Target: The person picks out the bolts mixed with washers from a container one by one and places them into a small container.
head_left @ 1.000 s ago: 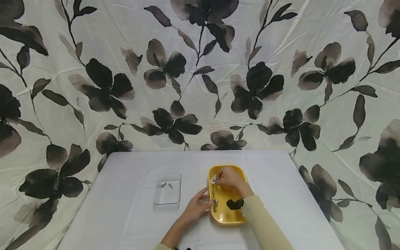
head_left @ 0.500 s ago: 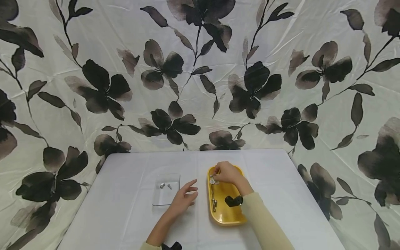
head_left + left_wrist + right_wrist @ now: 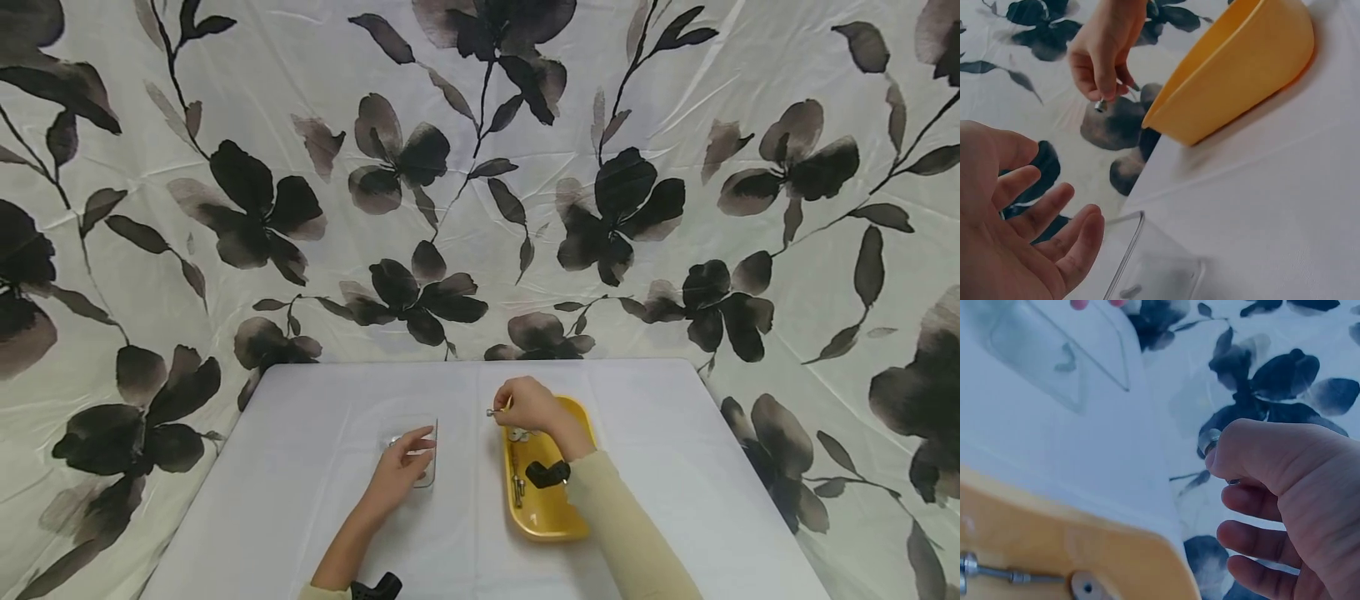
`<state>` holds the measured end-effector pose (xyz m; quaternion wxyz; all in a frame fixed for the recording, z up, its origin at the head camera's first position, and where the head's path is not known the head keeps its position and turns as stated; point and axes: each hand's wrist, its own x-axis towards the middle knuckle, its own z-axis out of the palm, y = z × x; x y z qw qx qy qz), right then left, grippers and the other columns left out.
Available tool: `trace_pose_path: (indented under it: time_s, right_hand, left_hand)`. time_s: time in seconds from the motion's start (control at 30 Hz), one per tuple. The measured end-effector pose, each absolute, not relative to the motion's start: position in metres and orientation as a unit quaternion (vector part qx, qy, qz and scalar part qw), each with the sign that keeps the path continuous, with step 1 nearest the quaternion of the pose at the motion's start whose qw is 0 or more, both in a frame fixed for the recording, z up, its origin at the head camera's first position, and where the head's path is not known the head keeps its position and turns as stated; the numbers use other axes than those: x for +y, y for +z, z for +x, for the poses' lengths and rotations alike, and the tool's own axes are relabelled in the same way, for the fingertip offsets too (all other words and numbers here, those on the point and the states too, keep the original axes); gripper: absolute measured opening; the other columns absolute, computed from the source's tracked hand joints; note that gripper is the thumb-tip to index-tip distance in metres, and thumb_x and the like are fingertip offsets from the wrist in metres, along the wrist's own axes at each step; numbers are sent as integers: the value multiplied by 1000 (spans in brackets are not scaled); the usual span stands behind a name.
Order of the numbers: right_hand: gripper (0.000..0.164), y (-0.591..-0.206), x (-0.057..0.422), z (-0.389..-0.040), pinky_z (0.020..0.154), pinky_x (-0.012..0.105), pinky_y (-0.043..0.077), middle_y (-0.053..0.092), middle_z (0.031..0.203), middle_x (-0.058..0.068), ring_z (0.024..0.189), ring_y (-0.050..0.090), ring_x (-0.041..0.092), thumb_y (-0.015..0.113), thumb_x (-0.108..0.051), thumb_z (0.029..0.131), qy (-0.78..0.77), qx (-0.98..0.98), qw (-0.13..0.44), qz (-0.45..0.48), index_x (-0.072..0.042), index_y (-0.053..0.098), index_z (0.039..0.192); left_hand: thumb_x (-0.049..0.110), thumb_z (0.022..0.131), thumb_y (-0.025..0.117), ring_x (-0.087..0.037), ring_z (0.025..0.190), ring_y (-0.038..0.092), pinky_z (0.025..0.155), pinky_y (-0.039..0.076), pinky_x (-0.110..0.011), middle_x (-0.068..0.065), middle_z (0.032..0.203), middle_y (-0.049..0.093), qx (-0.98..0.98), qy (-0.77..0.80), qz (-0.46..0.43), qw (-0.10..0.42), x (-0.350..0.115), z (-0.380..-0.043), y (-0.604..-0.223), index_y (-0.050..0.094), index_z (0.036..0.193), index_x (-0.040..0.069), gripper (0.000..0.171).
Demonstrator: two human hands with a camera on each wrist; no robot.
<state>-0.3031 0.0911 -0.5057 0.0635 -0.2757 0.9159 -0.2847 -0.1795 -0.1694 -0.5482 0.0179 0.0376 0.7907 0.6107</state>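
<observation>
One metal piece in the pinch of the right hand, left hand loose-fingered near the clear box.

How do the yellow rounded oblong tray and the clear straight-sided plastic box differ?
The yellow rounded tray is opaque; the clear plastic box is see-through. The tray is larger and longer than the box. The tray's ends curve broadly, while the box has straight sides. The tray holds slender metal parts and a holed disc; in the box, a small blurred piece shows. Both stand on the white table.
</observation>
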Motion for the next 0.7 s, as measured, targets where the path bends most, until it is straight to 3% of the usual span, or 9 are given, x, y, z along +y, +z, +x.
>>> trace_pose_path:
  time_s: [0.5,0.7]
  right_hand:
    - [7,-504,59,-306,59,22,50,65,77,-8,68,57,7,77,-18,77,-298,901,52,-311,-18,70,80]
    - [8,-504,49,-304,60,22,50,62,76,-11,69,57,9,78,-19,78,-304,902,74,-297,-18,70,81]
  left_hand:
    - [10,98,56,-29,105,60,81,56,-31,-17,122,58,808,585,-47,-49,-215,-181,-562,54,135,8,38]
    - [6,96,58,-26,99,62,73,55,-22,-18,118,61,816,565,-77,-89,-228,-180,-571,58,131,7,35]
